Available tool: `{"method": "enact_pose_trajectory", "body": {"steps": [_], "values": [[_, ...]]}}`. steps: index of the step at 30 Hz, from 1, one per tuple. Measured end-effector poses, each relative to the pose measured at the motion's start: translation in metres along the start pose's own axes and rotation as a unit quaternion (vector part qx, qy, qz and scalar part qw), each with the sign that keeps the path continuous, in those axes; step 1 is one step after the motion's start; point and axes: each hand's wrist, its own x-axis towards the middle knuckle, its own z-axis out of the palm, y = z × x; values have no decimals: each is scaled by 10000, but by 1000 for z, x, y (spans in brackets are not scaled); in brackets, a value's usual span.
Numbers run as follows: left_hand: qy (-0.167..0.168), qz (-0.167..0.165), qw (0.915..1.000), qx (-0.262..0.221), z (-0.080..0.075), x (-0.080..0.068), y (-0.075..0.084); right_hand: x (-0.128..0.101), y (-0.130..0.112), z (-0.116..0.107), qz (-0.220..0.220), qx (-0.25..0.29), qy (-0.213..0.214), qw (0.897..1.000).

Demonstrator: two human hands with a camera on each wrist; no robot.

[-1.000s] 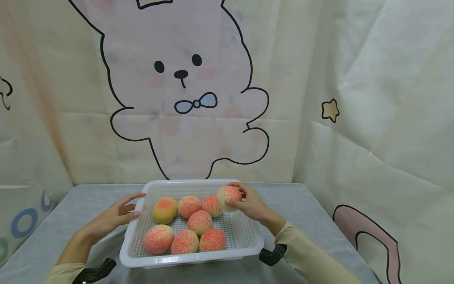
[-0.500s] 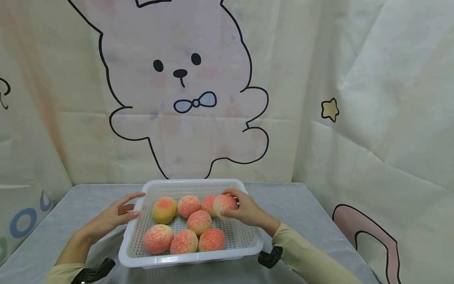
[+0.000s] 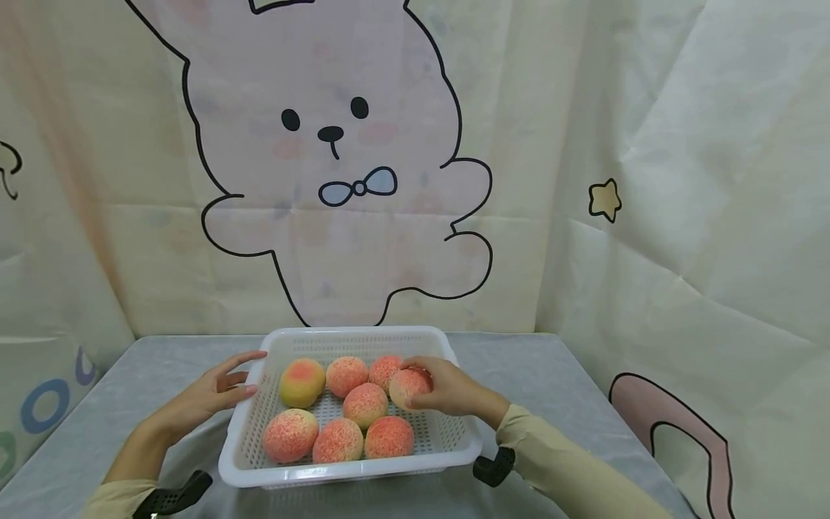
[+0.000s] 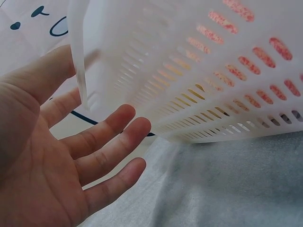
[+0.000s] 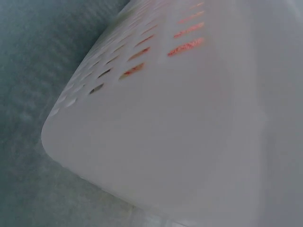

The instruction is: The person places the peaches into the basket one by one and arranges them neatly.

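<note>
A white slotted plastic basket [image 3: 259, 472] holds several peaches, red-speckled over pale yellow, such as the front-left peach [image 3: 290, 435]. My right hand [image 3: 447, 389] grips a peach [image 3: 408, 388] at the basket's right side, thumb in front and fingers over the back. That peach sits low among the others; its underside is hidden. My left hand [image 3: 204, 396] touches the left rim with extended fingers. In the left wrist view, the left hand [image 4: 61, 146] has its thumb at the rim [image 4: 79, 56] and other fingers spread beside the slotted wall.
One smoother yellow peach [image 3: 302, 383] with a red blush lies at the basket's back left. A grey cloth covers the table [image 3: 519, 389]. Behind it hangs a printed curtain [image 3: 506, 144]. The right wrist view shows mostly the basket's outer wall [image 5: 156, 137].
My right hand has lowered the peach and brought it left and nearer, from above the back right of the basket to beside the other peaches. The left hand has stayed at the rim.
</note>
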Motion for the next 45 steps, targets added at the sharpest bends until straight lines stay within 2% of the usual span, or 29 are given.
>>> {"method": "enact_pose_trajectory", "body": {"steps": [15,26,33,45], "values": [[-40,21,10000,18,-2,1,0,0,-5,-1,-110,-463,-436,9979],[-13,0,10000,-42,-1,1,0,-1,-7,2,111,-814,-576,9950],[46,19,10000,26,-1,1,-2,0,-4,5,58,-1283,-570,9901],[72,28,10000,27,0,2,-3,1,-5,9,-35,-1776,-495,9828]]}}
